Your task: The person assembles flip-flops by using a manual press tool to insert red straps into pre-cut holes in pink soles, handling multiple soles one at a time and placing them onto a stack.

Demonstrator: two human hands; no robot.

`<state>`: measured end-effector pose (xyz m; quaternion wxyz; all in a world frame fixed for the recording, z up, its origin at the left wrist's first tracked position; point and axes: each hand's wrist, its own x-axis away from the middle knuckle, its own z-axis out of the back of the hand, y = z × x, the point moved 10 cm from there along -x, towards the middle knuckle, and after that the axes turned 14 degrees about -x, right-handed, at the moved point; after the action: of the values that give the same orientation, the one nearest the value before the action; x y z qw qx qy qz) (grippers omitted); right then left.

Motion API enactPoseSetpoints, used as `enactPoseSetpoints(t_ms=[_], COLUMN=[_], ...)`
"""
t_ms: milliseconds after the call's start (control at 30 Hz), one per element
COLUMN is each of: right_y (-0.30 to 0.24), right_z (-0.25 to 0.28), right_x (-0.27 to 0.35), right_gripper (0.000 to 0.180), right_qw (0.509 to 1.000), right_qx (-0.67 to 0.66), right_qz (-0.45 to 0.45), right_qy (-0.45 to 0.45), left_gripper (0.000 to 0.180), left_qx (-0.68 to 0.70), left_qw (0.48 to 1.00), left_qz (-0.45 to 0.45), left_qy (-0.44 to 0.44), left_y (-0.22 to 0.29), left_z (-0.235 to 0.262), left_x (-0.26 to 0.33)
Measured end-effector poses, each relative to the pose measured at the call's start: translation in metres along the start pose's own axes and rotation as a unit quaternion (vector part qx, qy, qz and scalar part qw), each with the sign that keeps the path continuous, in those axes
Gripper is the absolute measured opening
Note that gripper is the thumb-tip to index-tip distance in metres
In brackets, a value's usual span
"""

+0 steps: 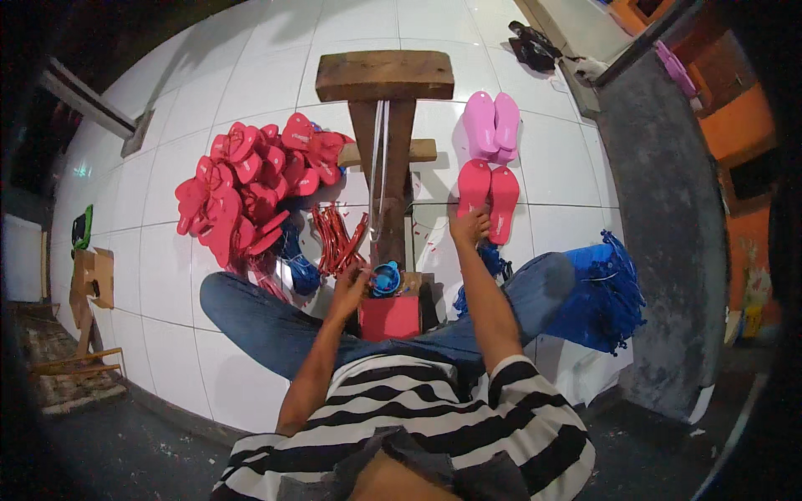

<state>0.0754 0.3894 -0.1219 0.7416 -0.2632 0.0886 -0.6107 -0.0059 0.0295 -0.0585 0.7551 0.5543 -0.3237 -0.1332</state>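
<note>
Red flip-flop soles [504,200]: right of the wooden post [393,184], long axes running forward
Right hand [471,225]: nearer, curled at the left sole's [474,182] near end, grip unclear
Left hand [352,280]: beside the blue cup [385,279], fingers bent, I can't tell what's held

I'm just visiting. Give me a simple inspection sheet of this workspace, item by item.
Surface: white tiled floor, with small red scraps near the wooden stand.
Job's things: red sole pair; pink soles beyond it; heap of red footwear at left; red straps; blue cup.
Clutter: black item at far right, unclear.
Hands: right hand at the red pair's near end; left hand beside the cup; grip unclear for both.
Cables: nothing seen.
Surroundings: grey slab and orange wall at right.
</note>
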Motion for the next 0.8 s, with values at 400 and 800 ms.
enactPoseSetpoints(t_ms=[400, 800], right_y=[-0.058, -0.183], right_z=[0.117, 0.263], right_x=[0.231, 0.272], right_gripper=[0.096, 0.040], right_qw=[0.900, 0.720], right_qx=[-0.358, -0.394], right_qz=[0.224, 0.545], right_qy=[-0.104, -0.174], left_gripper=[0.053, 0.039], left_qx=[-0.071, -0.118], left_qw=[0.980, 0.856], left_qz=[-0.186, -0.503], left_qy=[0.016, -0.034], left_y=[0.200, 0.312], left_z=[-0.037, 0.010], left_x=[0.015, 0.089])
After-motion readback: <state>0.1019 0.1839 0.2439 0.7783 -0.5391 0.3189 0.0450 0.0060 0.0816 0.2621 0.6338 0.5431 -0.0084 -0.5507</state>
